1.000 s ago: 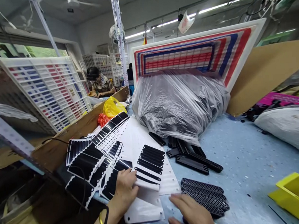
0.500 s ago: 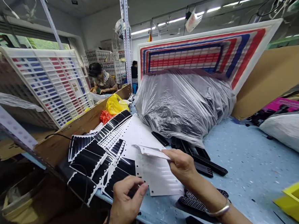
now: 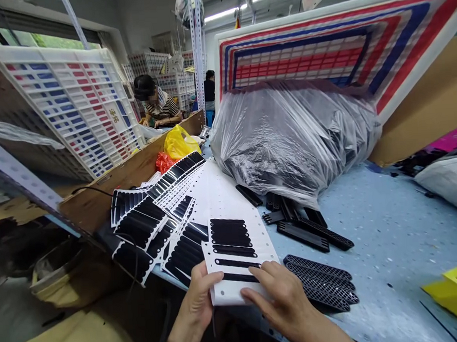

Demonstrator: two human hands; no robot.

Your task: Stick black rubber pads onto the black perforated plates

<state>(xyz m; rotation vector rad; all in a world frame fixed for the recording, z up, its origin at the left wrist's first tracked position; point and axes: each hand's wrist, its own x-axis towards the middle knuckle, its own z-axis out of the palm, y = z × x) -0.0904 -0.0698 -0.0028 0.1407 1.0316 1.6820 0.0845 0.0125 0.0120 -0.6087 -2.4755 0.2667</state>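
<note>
While the left hand (image 3: pixel 198 302) pinches the near corner of a white backing sheet (image 3: pixel 266 254) carrying black die-cut strips, the right hand (image 3: pixel 280 291) presses on its near edge, fingers spread. That sheet lies on the desk (image 3: pixel 383 244); black mesh pieces (image 3: pixel 320 284) sit just right of it, more strip sheets (image 3: pixel 147 227) fan out left of it, and a clear plastic bag (image 3: pixel 288 136) of black parts slumps beyond it.

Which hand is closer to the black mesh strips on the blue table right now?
Right. The right hand lies on the white backing sheet, just beside the black mesh strips and apparently not touching them. The left hand is farther away, at the sheet's opposite edge.
</note>
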